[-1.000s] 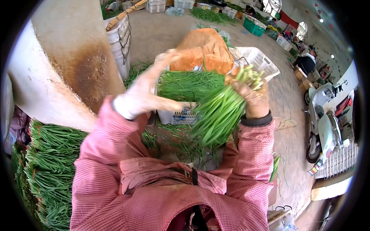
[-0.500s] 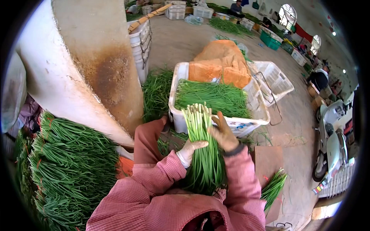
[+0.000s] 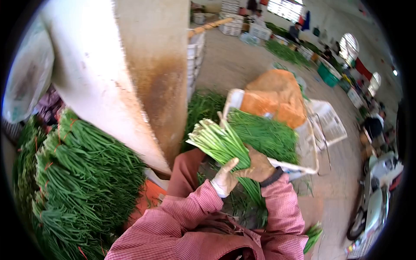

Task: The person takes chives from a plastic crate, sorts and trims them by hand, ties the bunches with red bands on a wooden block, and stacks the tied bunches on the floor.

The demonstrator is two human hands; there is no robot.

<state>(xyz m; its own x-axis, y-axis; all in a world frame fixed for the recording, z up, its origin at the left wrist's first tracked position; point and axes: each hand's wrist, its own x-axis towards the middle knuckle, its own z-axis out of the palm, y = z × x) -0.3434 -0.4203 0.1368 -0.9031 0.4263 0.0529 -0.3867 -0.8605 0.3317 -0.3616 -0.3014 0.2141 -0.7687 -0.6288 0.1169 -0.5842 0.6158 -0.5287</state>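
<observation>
A thick bunch of garlic chives point(image 3: 219, 141) is in front of me, its pale cut ends tilted up to the left and its green leaves hanging down to the right. My left hand point(image 3: 225, 178), in a whitish glove, is closed around the lower left side of the stalks. From the right, my right hand point(image 3: 257, 165), in a tan, dirty glove, wraps the same bunch; some of its fingers are hidden. Just behind the bunch stands a white plastic crate point(image 3: 315, 160) holding loose chives point(image 3: 262, 134) and an orange-brown cloth point(image 3: 275, 97).
Tied chive bunches point(image 3: 89, 182) are piled at my left, beside a white pillar point(image 3: 149, 78). Another bunch point(image 3: 313, 237) lies at lower right. A second white crate point(image 3: 331, 123) stands behind the first. A scooter point(image 3: 372, 203) is parked at right; people sit farther back.
The bunch has tipped from upright to leaning left. My right hand has gone from open beside it to wrapped around it. The view has swung left.
</observation>
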